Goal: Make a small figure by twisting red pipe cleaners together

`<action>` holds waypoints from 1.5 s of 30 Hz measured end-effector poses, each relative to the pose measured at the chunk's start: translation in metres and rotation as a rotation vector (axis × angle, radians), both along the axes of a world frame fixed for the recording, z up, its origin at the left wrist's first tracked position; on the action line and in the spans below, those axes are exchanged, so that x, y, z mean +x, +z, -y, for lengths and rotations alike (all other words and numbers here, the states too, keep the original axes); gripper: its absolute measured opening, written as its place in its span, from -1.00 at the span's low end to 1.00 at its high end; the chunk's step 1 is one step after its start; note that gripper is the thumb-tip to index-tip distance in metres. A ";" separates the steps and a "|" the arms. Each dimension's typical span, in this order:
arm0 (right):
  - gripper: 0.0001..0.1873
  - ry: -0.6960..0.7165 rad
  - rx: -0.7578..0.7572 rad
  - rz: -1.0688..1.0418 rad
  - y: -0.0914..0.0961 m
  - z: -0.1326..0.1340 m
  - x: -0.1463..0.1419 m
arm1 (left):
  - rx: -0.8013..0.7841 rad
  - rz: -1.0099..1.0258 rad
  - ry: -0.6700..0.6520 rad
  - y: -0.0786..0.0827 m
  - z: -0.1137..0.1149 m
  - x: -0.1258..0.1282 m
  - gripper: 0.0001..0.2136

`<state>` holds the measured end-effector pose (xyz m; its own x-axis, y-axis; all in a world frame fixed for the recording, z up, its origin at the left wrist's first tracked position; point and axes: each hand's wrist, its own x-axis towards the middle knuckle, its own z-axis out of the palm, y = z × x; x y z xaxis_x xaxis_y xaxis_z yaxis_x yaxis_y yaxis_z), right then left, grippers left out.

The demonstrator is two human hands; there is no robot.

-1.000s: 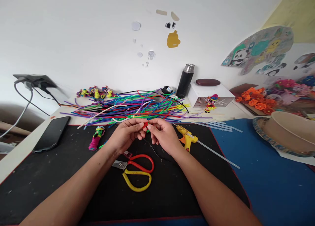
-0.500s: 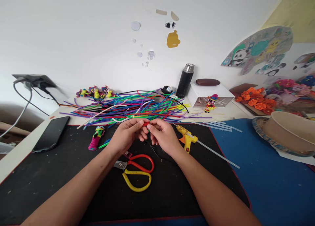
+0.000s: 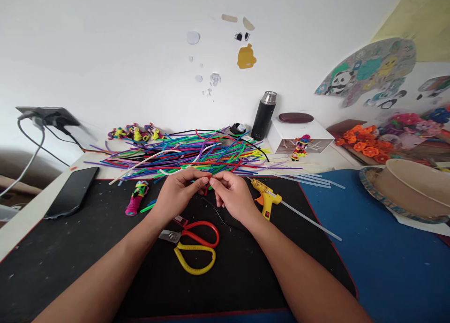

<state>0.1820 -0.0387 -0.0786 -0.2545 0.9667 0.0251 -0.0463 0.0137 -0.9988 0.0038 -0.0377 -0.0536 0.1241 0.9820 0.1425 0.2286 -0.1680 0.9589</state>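
Between my two hands is a small red pipe cleaner piece [image 3: 206, 188], mostly covered by the fingers. My left hand [image 3: 181, 189] pinches it from one side, thumb against forefinger. From the other side my right hand [image 3: 232, 191] pinches it too, its fingertips close to the left ones. Below the hands lie scissors [image 3: 197, 248] with one red and one yellow handle. A yellow glue gun [image 3: 267, 197] with a clear stick rests just right of my right hand. Left of my left hand lies a small pink and green pipe cleaner figure [image 3: 136, 199].
A heap of coloured pipe cleaners [image 3: 183, 154] spreads along the back. Behind stand a black flask [image 3: 264, 116] and a white box [image 3: 302, 135]. A phone [image 3: 73, 191] lies at left, glue sticks [image 3: 305, 180] and a beige bowl [image 3: 418, 187] at right.
The fingers have shifted slightly around the red piece, and a short red length now hangs below the fingertips. The view has moved a little.
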 end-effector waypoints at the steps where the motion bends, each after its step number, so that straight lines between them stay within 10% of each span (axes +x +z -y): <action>1: -0.73 0.003 0.007 0.008 0.000 0.000 0.000 | 0.009 -0.009 0.011 0.000 0.001 0.001 -0.73; 12: -0.69 -0.009 -0.008 0.016 0.005 0.000 0.002 | -0.222 0.264 -0.027 -0.008 0.000 0.006 -0.63; 45: -0.77 0.053 -0.015 0.022 0.007 0.001 0.002 | -0.121 0.250 -0.145 -0.005 -0.001 0.001 -0.68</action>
